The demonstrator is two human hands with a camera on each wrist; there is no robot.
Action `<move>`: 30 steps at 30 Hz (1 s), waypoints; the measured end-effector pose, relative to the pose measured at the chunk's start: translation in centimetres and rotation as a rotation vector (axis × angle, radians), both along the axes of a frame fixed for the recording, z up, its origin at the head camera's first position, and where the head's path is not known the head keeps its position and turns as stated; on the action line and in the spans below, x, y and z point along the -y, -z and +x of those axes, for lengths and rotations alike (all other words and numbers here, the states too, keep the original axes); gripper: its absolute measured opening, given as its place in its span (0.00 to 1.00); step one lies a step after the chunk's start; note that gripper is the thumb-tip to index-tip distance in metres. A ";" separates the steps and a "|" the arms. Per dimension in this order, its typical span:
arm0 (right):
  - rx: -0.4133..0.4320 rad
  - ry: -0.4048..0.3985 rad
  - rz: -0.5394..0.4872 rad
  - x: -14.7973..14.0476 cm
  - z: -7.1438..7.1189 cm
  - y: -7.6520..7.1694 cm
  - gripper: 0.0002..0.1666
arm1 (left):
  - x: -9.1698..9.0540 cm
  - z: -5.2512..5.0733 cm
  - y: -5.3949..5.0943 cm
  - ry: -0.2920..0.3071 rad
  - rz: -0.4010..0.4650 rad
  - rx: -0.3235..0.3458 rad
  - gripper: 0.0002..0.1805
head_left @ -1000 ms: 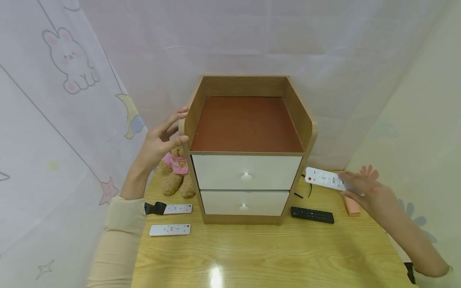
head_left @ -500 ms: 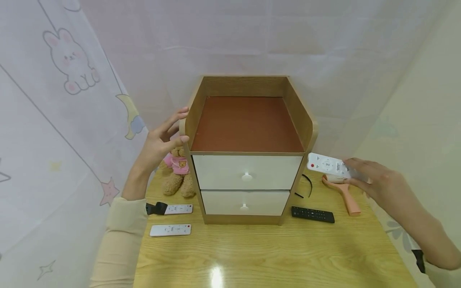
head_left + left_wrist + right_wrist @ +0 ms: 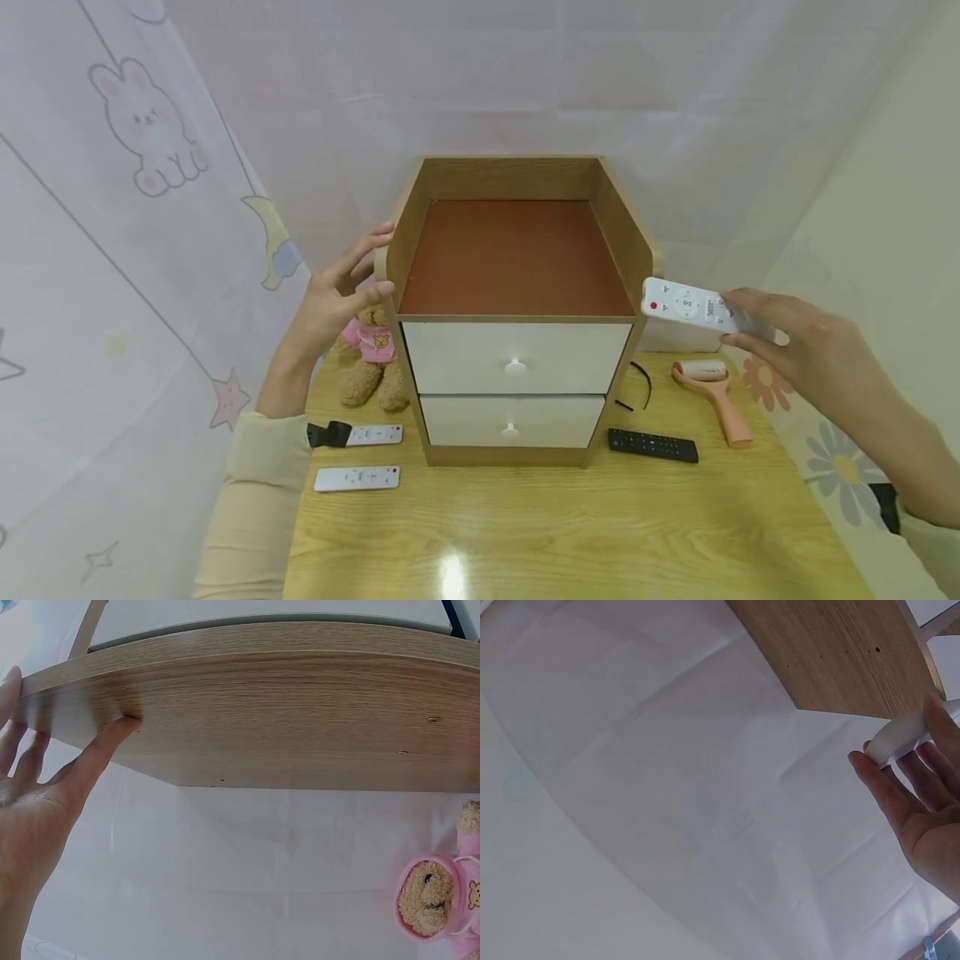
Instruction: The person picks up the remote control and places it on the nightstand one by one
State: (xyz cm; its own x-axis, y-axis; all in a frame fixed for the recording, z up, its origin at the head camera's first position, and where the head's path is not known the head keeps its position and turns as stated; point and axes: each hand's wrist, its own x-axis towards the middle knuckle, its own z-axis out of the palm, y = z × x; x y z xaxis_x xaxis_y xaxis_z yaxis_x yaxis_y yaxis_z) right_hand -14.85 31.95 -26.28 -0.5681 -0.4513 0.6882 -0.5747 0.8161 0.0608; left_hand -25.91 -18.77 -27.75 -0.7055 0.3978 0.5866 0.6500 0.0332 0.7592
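Note:
In the head view, my left hand [image 3: 322,312] touches the upper left side of the wooden cabinet [image 3: 506,457] with spread fingertips. The left wrist view shows those fingers against the cabinet's side panel [image 3: 285,712]. On the right, my right hand [image 3: 817,337] pinches one end of a white remote [image 3: 686,303], held in the air beside the cabinet's right front edge, buttons facing the head camera. The right wrist view shows my right hand [image 3: 930,817] gripping the remote's pale end [image 3: 896,739]. Both white drawers [image 3: 517,346] are closed.
Left of the cabinet sit a teddy bear [image 3: 375,343], a white remote with a black strap [image 3: 375,434] and another white remote [image 3: 357,478]. Rightward lie a black remote [image 3: 652,445], an orange-handled roller [image 3: 727,412] and a black cord [image 3: 646,383].
My right hand has risen with the white remote, uncovering the orange-handled roller below. The left hand stays at the cabinet's side.

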 end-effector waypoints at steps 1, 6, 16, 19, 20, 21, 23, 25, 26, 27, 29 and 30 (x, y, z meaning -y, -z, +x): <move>0.003 -0.006 -0.002 0.1 -0.1 -0.3 0.43 | 0.0 0.0 0.1 0.000 0.000 -0.006 0.30; 0.002 -0.016 0.011 0.8 -0.6 -1.7 0.43 | 0.0 -0.5 0.5 0.003 0.001 -0.012 0.31; -0.010 -0.021 0.024 1.6 -1.6 -3.9 0.41 | -0.7 0.5 -0.3 -0.055 -0.033 -0.019 0.30; 0.011 -0.014 0.029 1.8 -1.8 -4.4 0.30 | -0.9 0.7 -0.4 -0.062 -0.037 -0.031 0.30; 0.018 -0.013 0.034 1.8 -1.9 -4.6 0.29 | -0.9 0.7 -0.4 -0.059 -0.035 -0.038 0.30; 0.020 -0.013 0.039 1.9 -2.0 -4.7 0.29 | -0.9 0.6 -0.4 -0.054 -0.032 -0.042 0.30; 0.023 -0.018 0.048 2.1 -2.2 -5.1 0.34 | -1.0 0.6 -0.5 -0.039 -0.020 -0.057 0.30; 0.021 -0.027 0.062 2.4 -2.5 -5.6 0.37 | -1.1 0.5 -0.6 -0.031 -0.011 -0.063 0.29; 0.019 -0.031 0.067 2.5 -2.6 -5.8 0.37 | -1.1 0.6 -0.6 -0.029 -0.010 -0.066 0.29; 0.020 -0.031 0.070 2.7 -2.8 -6.1 0.38 | -1.1 0.5 -0.6 -0.024 -0.003 -0.069 0.29; 0.026 -0.030 0.074 3.1 -3.0 -6.6 0.39 | -1.2 0.5 -0.6 -0.011 0.012 -0.080 0.29; 0.029 -0.028 0.076 3.3 -3.2 -6.8 0.39 | -1.2 0.4 -0.6 -0.005 0.017 -0.087 0.29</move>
State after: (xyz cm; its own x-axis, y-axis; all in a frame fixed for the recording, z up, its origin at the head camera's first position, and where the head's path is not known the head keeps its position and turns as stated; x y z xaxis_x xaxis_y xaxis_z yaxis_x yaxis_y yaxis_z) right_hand -18.06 28.64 -19.49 -0.5736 -0.5176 0.6348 -0.5999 0.7932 0.1047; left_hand -25.47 -17.60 -27.12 -0.6534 0.3834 0.6528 0.7136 0.0240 0.7001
